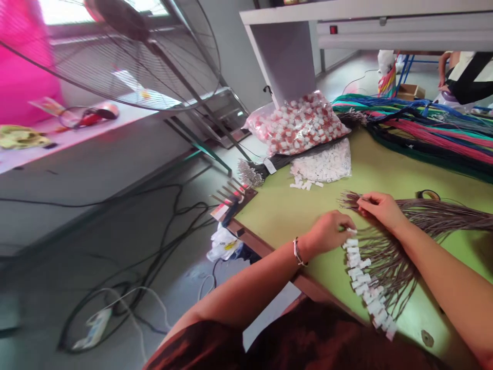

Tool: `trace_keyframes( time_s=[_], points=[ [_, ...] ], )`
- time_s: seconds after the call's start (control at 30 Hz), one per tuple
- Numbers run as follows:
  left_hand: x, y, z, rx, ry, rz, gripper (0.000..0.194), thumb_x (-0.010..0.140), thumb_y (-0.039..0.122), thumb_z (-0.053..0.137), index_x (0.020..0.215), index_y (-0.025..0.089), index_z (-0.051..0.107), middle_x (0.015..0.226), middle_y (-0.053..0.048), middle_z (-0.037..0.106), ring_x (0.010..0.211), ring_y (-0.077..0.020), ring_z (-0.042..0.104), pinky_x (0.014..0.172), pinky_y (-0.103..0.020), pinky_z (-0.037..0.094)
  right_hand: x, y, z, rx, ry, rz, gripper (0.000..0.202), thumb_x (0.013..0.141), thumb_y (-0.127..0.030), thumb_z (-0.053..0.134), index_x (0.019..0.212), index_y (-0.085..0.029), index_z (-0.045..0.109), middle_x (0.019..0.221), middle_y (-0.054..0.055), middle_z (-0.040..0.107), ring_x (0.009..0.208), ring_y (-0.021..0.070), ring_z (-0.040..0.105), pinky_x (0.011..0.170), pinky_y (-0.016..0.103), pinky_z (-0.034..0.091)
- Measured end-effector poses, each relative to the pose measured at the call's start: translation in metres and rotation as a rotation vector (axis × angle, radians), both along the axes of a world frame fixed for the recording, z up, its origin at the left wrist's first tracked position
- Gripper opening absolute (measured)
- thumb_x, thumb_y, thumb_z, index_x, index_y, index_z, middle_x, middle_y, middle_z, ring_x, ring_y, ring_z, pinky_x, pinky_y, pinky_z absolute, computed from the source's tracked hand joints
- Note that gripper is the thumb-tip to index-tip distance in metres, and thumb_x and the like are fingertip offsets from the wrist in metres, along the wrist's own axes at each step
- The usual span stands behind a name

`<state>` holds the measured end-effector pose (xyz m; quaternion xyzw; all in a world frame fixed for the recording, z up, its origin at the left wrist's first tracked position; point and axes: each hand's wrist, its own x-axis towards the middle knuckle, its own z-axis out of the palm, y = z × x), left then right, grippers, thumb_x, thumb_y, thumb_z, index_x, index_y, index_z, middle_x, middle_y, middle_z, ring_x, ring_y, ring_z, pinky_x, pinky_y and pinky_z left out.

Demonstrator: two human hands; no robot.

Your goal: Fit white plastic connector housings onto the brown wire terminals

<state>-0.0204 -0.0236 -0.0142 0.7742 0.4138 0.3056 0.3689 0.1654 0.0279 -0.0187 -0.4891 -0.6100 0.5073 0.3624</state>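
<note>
Grey floor spreads on the left beneath a fan and a white bench, with dark cables and a power strip lying on it. On the right is a green table, its near edge just in front of the person.

Brown wires lie across the table from the right, their tips pointing left. More strands fan out nearer the person, ending at a slanting row of white connectors.

At the far end of that row, the left hand pinches a connector between thumb and fingers; a bracelet circles its wrist. Just beyond, the right hand is narrowed to a pinch on the wires near their tips; how many strands it holds, I cannot tell.

Tape lies just behind the wires. Farther back, a bag of white pieces has spilled a few onto the table, beside a larger bag of red and white pieces. Coloured wires stretch along the far right, and another person is partly visible beyond them.
</note>
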Motion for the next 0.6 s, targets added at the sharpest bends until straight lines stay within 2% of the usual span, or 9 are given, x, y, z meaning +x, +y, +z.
trace_keyframes(
  time_s=[0.07, 0.1, 0.13, 0.2, 0.23, 0.27, 0.4, 0.5, 0.6],
  points=[
    [-0.013, -0.002, 0.007, 0.096, 0.073, -0.157, 0.012, 0.078, 0.026, 0.061, 0.078, 0.017, 0.070, 0.080, -0.005, 0.069, 0.077, -0.0143, 0.060, 0.078, -0.026, 0.046, 0.000, 0.000, 0.000, -0.036, 0.039, -0.015, 0.032, 0.066, -0.042, 0.067, 0.083, -0.015, 0.065, 0.061, 0.001, 0.062, 0.049, 0.0094, 0.048, 0.050, 0.023, 0.038],
    [-0.021, 0.002, 0.010, 0.128, 0.098, -0.132, 0.016, 0.080, 0.028, 0.058, 0.079, 0.017, 0.070, 0.082, -0.006, 0.069, 0.078, -0.0144, 0.061, 0.078, -0.026, 0.046, -0.001, -0.001, 0.001, -0.035, 0.048, -0.006, 0.034, 0.065, -0.041, 0.068, 0.087, -0.015, 0.065, 0.062, 0.001, 0.063, 0.049, 0.0091, 0.047, 0.049, 0.023, 0.038],
    [-0.031, 0.009, 0.011, 0.149, 0.127, -0.012, 0.019, 0.083, 0.029, 0.055, 0.079, 0.017, 0.069, 0.083, -0.007, 0.069, 0.077, -0.0146, 0.061, 0.076, -0.026, 0.046, -0.002, -0.001, 0.001, -0.030, 0.056, 0.007, 0.037, 0.064, -0.040, 0.068, 0.090, -0.015, 0.065, 0.063, 0.001, 0.063, 0.049, 0.0090, 0.047, 0.049, 0.023, 0.037],
    [-0.052, 0.033, 0.011, 0.171, 0.257, 0.461, 0.020, 0.083, 0.029, 0.053, 0.081, 0.016, 0.068, 0.080, -0.008, 0.068, 0.073, -0.0162, 0.059, 0.070, -0.028, 0.045, -0.003, -0.002, 0.003, -0.029, 0.073, 0.020, 0.035, 0.064, -0.040, 0.067, 0.090, -0.015, 0.063, 0.064, 0.002, 0.064, 0.048, 0.0088, 0.047, 0.049, 0.023, 0.037],
    [-0.062, 0.046, 0.010, 0.142, 0.328, 0.620, 0.018, 0.081, 0.028, 0.056, 0.084, 0.015, 0.068, 0.081, -0.008, 0.068, 0.072, -0.0172, 0.059, 0.068, -0.029, 0.045, -0.003, -0.002, 0.003, -0.035, 0.073, 0.018, 0.033, 0.065, -0.040, 0.066, 0.087, -0.015, 0.063, 0.063, 0.002, 0.064, 0.048, 0.0086, 0.047, 0.048, 0.023, 0.036],
    [-0.070, 0.059, 0.008, 0.103, 0.379, 0.706, 0.019, 0.079, 0.029, 0.058, 0.087, 0.014, 0.067, 0.079, -0.008, 0.068, 0.070, -0.0177, 0.058, 0.066, -0.029, 0.044, -0.004, -0.002, 0.004, -0.039, 0.063, 0.014, 0.030, 0.065, -0.039, 0.065, 0.082, -0.015, 0.062, 0.062, 0.001, 0.064, 0.047, 0.0083, 0.046, 0.047, 0.022, 0.035],
    [-0.078, 0.091, 0.001, 0.066, 0.537, 0.714, 0.018, 0.077, 0.028, 0.060, 0.085, 0.014, 0.068, 0.077, -0.008, 0.067, 0.074, -0.0197, 0.059, 0.068, -0.029, 0.043, -0.004, -0.002, 0.005, -0.031, -0.015, 0.009, 0.022, 0.067, -0.037, 0.061, 0.071, -0.015, 0.058, 0.058, 0.000, 0.060, 0.045, 0.0071, 0.041, 0.044, 0.021, 0.030],
    [-0.069, 0.088, -0.004, 0.126, 0.576, 0.635, 0.016, 0.077, 0.023, 0.058, 0.086, 0.015, 0.069, 0.084, -0.009, 0.067, 0.080, -0.0208, 0.059, 0.073, -0.030, 0.044, -0.004, -0.002, 0.003, 0.024, -0.049, 0.023, 0.019, 0.069, -0.035, 0.058, 0.070, -0.016, 0.059, 0.058, 0.000, 0.059, 0.047, 0.0075, 0.041, 0.045, 0.021, 0.030],
    [-0.065, 0.077, -0.011, 0.189, 0.525, 0.487, 0.020, 0.078, 0.018, 0.054, 0.089, 0.017, 0.070, 0.090, -0.008, 0.067, 0.086, -0.0207, 0.059, 0.078, -0.031, 0.045, -0.004, -0.001, 0.001, 0.070, -0.066, 0.020, 0.017, 0.068, -0.033, 0.057, 0.069, -0.016, 0.059, 0.054, -0.002, 0.055, 0.047, 0.0080, 0.040, 0.047, 0.022, 0.030]
  ],
)
